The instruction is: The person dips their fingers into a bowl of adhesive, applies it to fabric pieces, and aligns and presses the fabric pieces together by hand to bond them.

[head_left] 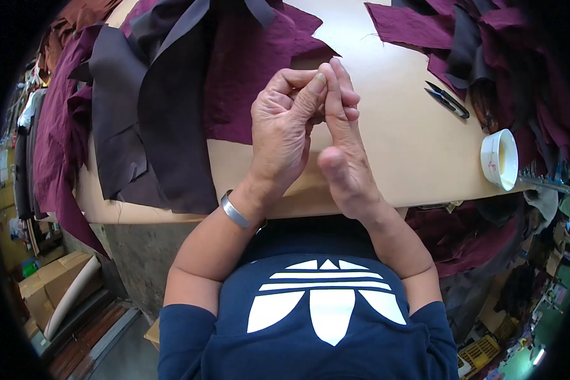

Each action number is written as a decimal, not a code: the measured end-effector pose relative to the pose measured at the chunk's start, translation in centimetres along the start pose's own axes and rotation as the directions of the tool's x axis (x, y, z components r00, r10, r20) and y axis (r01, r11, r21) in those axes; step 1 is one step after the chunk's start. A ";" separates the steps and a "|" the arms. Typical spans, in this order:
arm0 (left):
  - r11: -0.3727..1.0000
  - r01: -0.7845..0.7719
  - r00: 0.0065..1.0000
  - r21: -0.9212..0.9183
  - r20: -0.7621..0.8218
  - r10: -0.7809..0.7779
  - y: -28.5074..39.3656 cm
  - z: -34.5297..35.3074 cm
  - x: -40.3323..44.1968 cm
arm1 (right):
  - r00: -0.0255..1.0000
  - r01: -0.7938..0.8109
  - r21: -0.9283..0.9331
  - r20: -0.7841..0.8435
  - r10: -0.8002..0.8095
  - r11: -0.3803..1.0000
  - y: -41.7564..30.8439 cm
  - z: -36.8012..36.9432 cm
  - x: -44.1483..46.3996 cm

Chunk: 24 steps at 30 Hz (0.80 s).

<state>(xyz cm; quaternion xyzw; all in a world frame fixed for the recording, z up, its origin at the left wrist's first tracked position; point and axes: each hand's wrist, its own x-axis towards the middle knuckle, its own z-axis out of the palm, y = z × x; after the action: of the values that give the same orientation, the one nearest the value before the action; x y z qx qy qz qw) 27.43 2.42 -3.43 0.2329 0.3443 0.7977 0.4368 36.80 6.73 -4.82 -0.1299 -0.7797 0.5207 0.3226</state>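
My left hand (pixel 283 123), with a metal bracelet (pixel 235 210) on its wrist, has its thumb and index finger pinched together at a fingertip of my right hand. Anything small caught in that pinch is hidden. My right hand (pixel 351 158) is raised against it, index finger stretched up, thumb apart, the other fingers partly bent behind. Both hands are above the table near its front edge. Dark grey cloth pieces (pixel 177 126) and maroon cloth (pixel 237 95) lie just left of them.
Black thread snips (pixel 447 101) and a white bowl (pixel 489 161) are on the pale table (pixel 399 158) at right. More maroon cloth (pixel 414 25) heaps at the back right. Cloth hangs over the left edge. A cardboard box (pixel 50 282) stands below left.
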 end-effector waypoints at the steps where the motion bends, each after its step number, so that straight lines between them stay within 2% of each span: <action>1: 1.000 0.000 0.999 0.022 -0.043 0.001 0.1 0.3 -0.1 | 0.999 0.034 -0.120 0.001 -0.034 0.992 0.5 0.0 0.0; 2: 0.999 0.000 0.996 0.043 -0.086 0.004 0.2 0.4 -0.1 | 0.998 0.067 -0.239 0.006 -0.068 0.969 0.8 -0.1 0.0; 5: 0.995 -0.017 1.000 -0.094 -0.018 0.015 -0.2 -0.2 0.0 | 0.995 0.100 -0.423 0.041 -0.091 0.900 -0.2 0.5 -0.3; 8: 0.990 0.018 0.999 -0.140 -0.037 -0.023 0.1 -0.4 -0.1 | 0.988 0.123 -0.371 0.131 -0.079 0.921 -0.2 0.3 -0.5; 9: 0.996 0.018 1.000 -0.089 -0.015 -0.020 0.1 -1.0 0.1 | 0.991 0.113 -0.324 0.107 -0.083 0.939 -0.4 0.5 -0.6; 12: 0.982 -0.006 0.998 -0.188 0.059 0.017 0.1 -1.2 0.1 | 0.986 0.147 -0.516 0.141 -0.085 0.844 -0.5 -0.1 -0.7; 15: 0.996 -0.032 0.994 0.078 -0.104 0.040 0.1 1.5 -0.1 | 0.997 0.079 -0.484 0.026 -0.076 0.872 1.0 -0.8 -0.5; 19: 0.992 -0.080 0.997 0.093 0.013 0.079 -0.1 0.2 0.1 | 0.994 0.102 -0.640 0.045 -0.096 0.762 0.3 -0.9 -0.4; 22: 0.999 -0.037 0.993 0.003 0.112 0.036 0.0 -1.0 0.7 | 0.992 0.127 -0.769 0.102 -0.075 0.627 -0.3 -0.5 -0.7; 23: 1.000 0.002 1.000 -0.022 0.021 -0.002 -0.1 -0.4 0.5 | 0.991 0.128 -0.673 0.110 -0.072 0.728 -0.3 -0.7 -0.7; 24: 0.991 0.053 0.997 -0.123 0.057 -0.047 0.0 -0.6 0.5 | 0.990 0.118 -0.550 0.125 -0.058 0.827 -0.1 -0.7 -0.6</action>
<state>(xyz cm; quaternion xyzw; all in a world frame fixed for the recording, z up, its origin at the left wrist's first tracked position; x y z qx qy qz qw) 26.77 2.67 -3.76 0.2179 0.2880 0.7999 0.4793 37.73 6.85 -4.74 -0.1551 -0.9180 0.2623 0.2540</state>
